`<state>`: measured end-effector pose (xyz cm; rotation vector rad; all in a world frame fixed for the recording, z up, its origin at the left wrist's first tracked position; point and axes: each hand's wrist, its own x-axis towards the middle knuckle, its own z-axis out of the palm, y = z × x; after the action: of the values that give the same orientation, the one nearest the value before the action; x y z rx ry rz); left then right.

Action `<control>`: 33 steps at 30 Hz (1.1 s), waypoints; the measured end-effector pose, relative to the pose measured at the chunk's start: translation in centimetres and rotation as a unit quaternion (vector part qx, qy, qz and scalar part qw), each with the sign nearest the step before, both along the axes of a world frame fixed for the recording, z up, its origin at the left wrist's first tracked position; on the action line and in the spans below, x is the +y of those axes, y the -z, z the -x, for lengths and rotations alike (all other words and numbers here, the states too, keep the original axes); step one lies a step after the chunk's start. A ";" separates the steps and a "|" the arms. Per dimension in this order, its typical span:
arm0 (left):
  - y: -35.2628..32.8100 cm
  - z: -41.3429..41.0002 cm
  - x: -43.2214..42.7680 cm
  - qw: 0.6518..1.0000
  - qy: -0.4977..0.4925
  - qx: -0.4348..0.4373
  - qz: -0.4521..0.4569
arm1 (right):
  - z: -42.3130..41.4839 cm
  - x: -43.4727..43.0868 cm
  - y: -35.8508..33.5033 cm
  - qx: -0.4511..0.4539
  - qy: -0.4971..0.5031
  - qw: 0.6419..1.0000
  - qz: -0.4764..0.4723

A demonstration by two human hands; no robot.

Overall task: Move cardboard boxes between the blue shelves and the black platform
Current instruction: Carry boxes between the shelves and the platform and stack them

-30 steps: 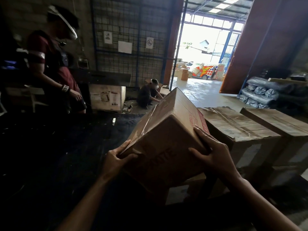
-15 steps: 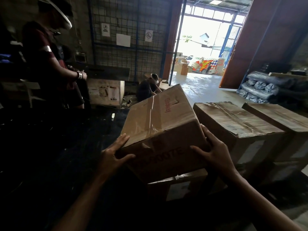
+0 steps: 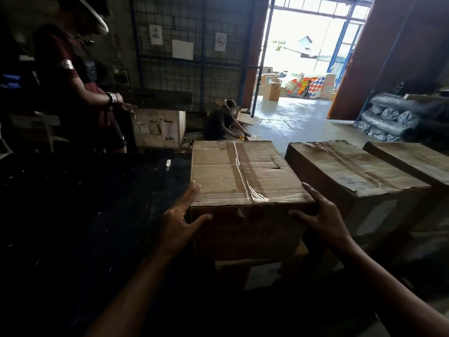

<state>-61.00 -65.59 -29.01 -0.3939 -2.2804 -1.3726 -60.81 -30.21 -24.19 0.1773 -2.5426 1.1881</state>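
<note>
Front face of the nearest cardboard box (image 3: 245, 229): faint red print, only partly legible, ends in something like "...OOTE". Wire mesh wall: round prohibition sign (image 3: 220, 42), a second sign (image 3: 155, 34) too small to read, a blank white sheet (image 3: 182, 50). White carton (image 3: 159, 128): handling symbols, unreadable.

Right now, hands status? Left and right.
Left hand: open, fingers spread, pressed flat on the near left corner of the taped cardboard box.
Right hand: open, spread on the box's near right corner.
</note>
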 end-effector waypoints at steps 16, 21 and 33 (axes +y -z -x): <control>-1.1 -1.3 6.4 0.992 -0.022 -0.094 -0.079 | 1.7 5.5 -0.1 -0.018 -0.007 1.000 -0.020; -1.9 -4.4 8.8 0.992 -0.059 -0.097 -0.048 | 1.0 8.1 0.3 -0.023 -0.037 0.999 -0.032; -2.0 -9.9 6.8 0.976 -0.031 -0.072 0.203 | 3.1 8.2 -0.8 0.064 -0.106 0.979 -0.162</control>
<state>-51.12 -58.83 -27.04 -0.3546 -2.6727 -0.9254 -63.87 -22.05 -23.43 0.5960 -2.6351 0.7895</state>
